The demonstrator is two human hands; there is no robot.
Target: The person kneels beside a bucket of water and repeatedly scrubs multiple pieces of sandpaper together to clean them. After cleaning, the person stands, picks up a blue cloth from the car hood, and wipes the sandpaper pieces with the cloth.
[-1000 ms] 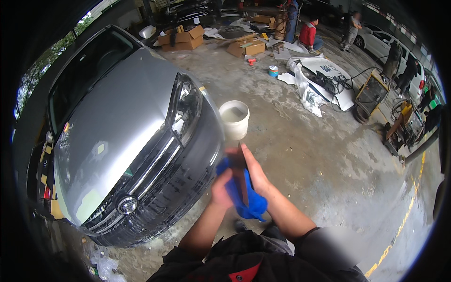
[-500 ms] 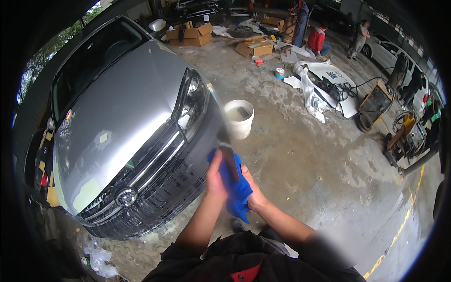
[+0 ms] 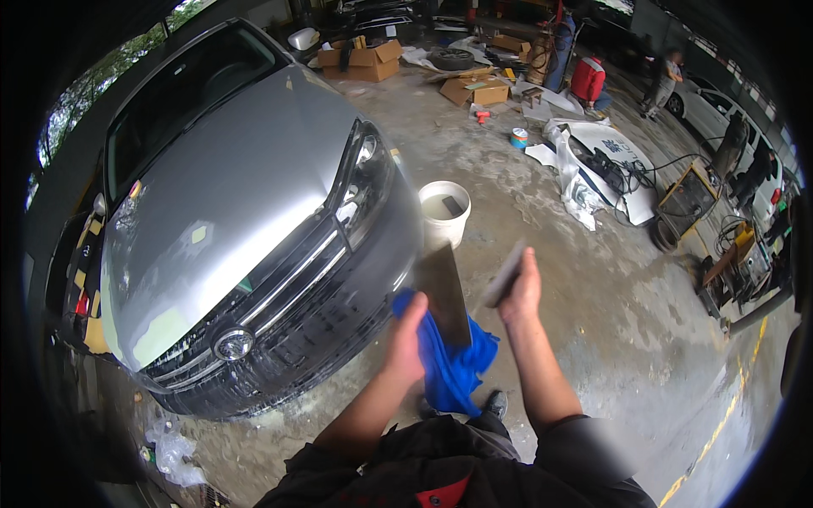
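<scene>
My left hand is closed on a crumpled blue cloth, its thumb on top. A dark, flat rectangular sheet, like sandpaper, lies against the cloth and sticks out forward from the same hand. To the right, my right hand grips a thin grey flat pad, slightly blurred, apart from the cloth. Both hands are in front of the wet dark bumper of a silver car. Pale green patches show on its hood.
Beyond my hands a white bucket of cloudy water holds a dark flat piece. Cardboard boxes, a paint can and a white car panel lie farther off. A wheeled machine stands at right; people are in back.
My right hand has moved away from the cloth to the right and now shows the grey pad. More of the dark sheet is exposed. The view has shifted slightly.
</scene>
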